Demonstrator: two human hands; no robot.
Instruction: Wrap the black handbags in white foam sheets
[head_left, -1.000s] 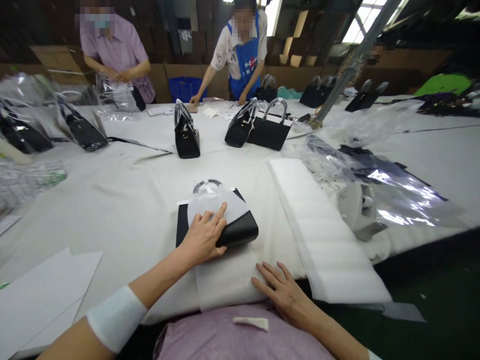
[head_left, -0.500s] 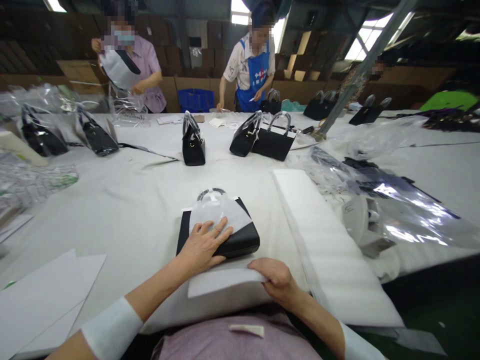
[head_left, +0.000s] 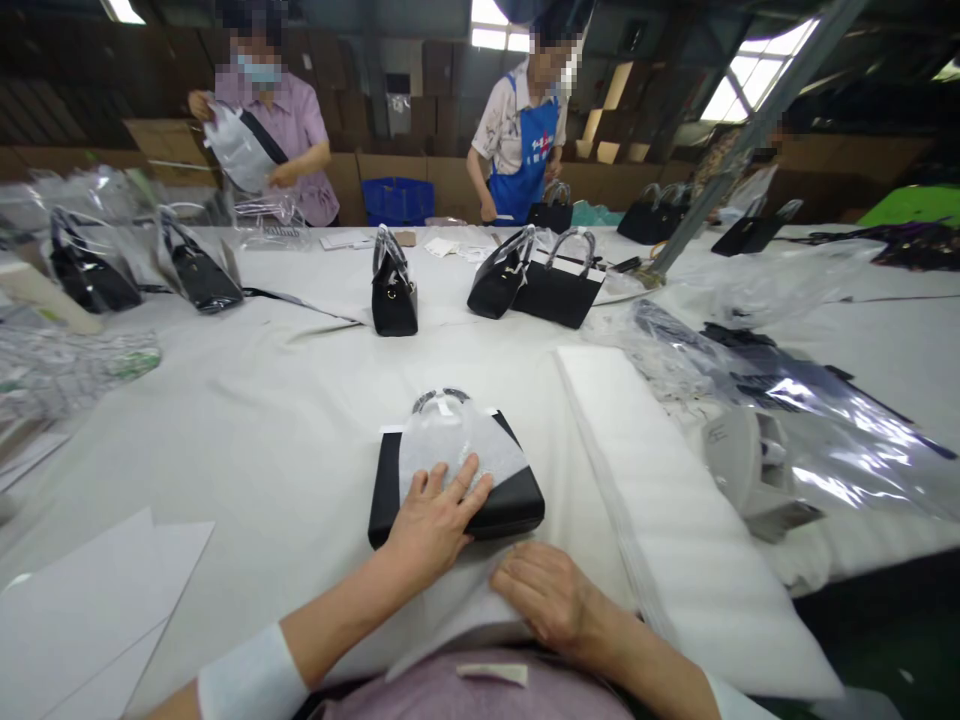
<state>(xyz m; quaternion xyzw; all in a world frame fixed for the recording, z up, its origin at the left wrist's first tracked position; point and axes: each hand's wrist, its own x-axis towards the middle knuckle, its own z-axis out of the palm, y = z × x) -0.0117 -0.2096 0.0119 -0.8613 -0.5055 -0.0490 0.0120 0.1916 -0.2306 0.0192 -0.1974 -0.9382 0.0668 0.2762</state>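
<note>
A black handbag (head_left: 510, 505) lies on its side on the white-covered table in front of me. A white foam sheet (head_left: 457, 435) covers much of its upper face, and its wrapped handles (head_left: 442, 400) point away from me. My left hand (head_left: 439, 510) rests on the sheet and the bag, fingers spread. Close to the table's near edge, my right hand (head_left: 547, 595) has its fingers closed on a thin white foam sheet (head_left: 465, 620), which is partly hidden behind the hand and against my body.
To the right lies a long stack of white foam sheets (head_left: 675, 520), with a tape dispenser (head_left: 750, 460) and clear plastic bags (head_left: 847, 440) beyond. White boards (head_left: 97, 600) are at left. Several black handbags (head_left: 394, 295) stand farther back. Two people (head_left: 525, 140) work across the table.
My right hand has drawn the foam sheet down towards me, so less of it shows. The bag and my left hand appear slightly lower and farther right as the view shifts.
</note>
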